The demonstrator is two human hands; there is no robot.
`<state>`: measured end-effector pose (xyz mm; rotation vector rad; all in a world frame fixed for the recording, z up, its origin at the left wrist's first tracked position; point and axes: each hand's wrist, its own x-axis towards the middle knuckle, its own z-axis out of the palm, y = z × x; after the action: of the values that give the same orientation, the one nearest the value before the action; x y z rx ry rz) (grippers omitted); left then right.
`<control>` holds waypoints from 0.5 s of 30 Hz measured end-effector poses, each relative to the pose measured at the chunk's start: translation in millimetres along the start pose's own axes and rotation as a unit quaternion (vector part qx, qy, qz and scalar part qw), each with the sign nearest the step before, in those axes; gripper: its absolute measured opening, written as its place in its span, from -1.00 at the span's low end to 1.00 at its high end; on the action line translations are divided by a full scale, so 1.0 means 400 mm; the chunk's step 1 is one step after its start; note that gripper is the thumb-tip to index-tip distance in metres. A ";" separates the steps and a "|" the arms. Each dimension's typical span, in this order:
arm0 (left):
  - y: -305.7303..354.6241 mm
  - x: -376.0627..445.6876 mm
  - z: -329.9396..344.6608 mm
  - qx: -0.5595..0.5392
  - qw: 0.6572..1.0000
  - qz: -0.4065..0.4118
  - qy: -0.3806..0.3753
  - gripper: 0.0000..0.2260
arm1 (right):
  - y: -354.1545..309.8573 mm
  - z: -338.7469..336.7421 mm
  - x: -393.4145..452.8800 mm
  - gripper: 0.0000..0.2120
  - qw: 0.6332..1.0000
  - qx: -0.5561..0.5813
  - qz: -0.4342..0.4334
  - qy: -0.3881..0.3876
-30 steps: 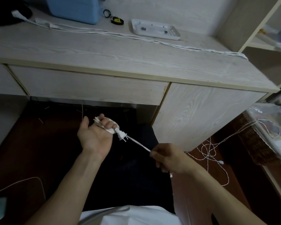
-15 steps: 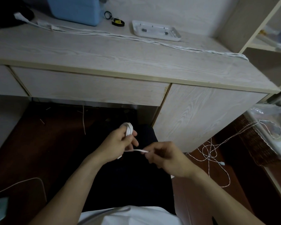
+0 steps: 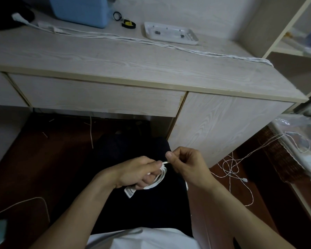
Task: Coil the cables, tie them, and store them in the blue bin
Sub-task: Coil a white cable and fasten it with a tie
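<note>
Your left hand [image 3: 138, 174] is curled round a small coil of white cable [image 3: 159, 178], holding it over your lap just in front of the surface [image 3: 133, 69]. Your right hand [image 3: 188, 166] pinches the free end of that cable between thumb and forefinger, just beside the left hand's fingertips, with the short stretch between them drawn taut. A flat white piece pokes out below the left hand (whether it is a plug or an adapter, you cannot tell from here). The blue bin [image 3: 83, 9] stands at the back left of the surface, well apart from your hands. A second long white cable [image 3: 151, 41] lies stretched across the surface from near the bin to the right edge, passing in front of a white tray [image 3: 171, 33]. A thin white wire [image 3: 230, 168] lies tangled on the floor to your right.
</note>
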<state>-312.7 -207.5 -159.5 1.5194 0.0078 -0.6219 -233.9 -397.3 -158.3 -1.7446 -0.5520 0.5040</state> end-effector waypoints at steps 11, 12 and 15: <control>0.000 0.016 -0.043 -0.502 0.832 0.146 0.186 -0.65 | -0.020 -0.029 -0.001 -0.58 0.998 -0.007 0.062 0.004; 0.000 0.018 -0.052 -0.539 0.800 0.165 0.204 -0.63 | -0.019 -0.031 -0.001 -0.58 0.997 -0.006 0.072 -0.013; -0.005 0.022 -0.062 -0.603 0.735 0.199 0.239 -0.59 | -0.017 -0.029 -0.003 -0.71 0.992 -0.053 0.097 -0.064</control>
<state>-296.6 -187.7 -166.8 0.3106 0.4011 0.1944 -228.7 -405.6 -148.8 -1.8879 -0.5091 0.7404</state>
